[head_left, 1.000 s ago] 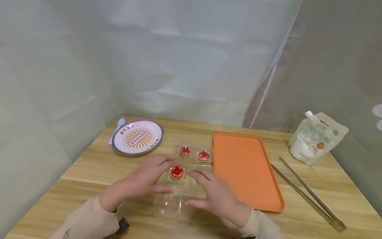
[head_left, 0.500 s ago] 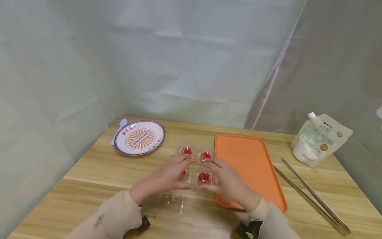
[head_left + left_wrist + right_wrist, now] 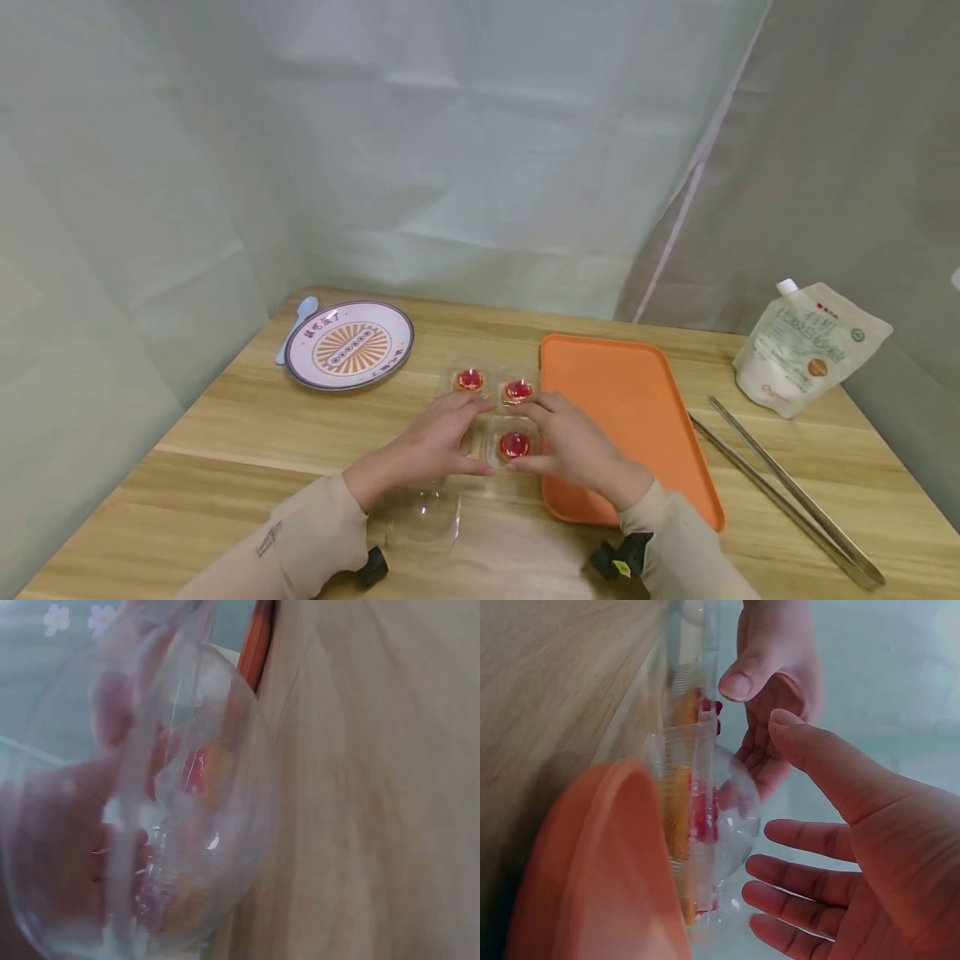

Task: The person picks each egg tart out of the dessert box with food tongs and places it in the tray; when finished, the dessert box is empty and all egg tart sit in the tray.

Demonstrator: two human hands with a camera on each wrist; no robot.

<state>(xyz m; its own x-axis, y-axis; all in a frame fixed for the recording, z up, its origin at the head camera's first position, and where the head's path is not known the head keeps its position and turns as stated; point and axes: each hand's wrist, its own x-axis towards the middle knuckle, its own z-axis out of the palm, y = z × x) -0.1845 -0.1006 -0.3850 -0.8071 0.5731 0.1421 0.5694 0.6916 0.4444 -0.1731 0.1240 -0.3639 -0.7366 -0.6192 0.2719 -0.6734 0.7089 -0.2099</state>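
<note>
Just left of the rectangular orange tray, my left hand and right hand flank the near-right clear plastic domed box, thumbs parted from fingers, gripping nothing, apparently spaced for its width.

The pouch reads "有机"; the plate bears blurred characters.

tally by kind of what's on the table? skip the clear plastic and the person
Red-topped tarts: 4 (one mostly hidden by the left hand in the head view)
Patterned plate: 1
Light blue spoon: 1
Orange tray: 1
Metal tongs: 1
Spouted pouch: 1
Total: 9
</note>
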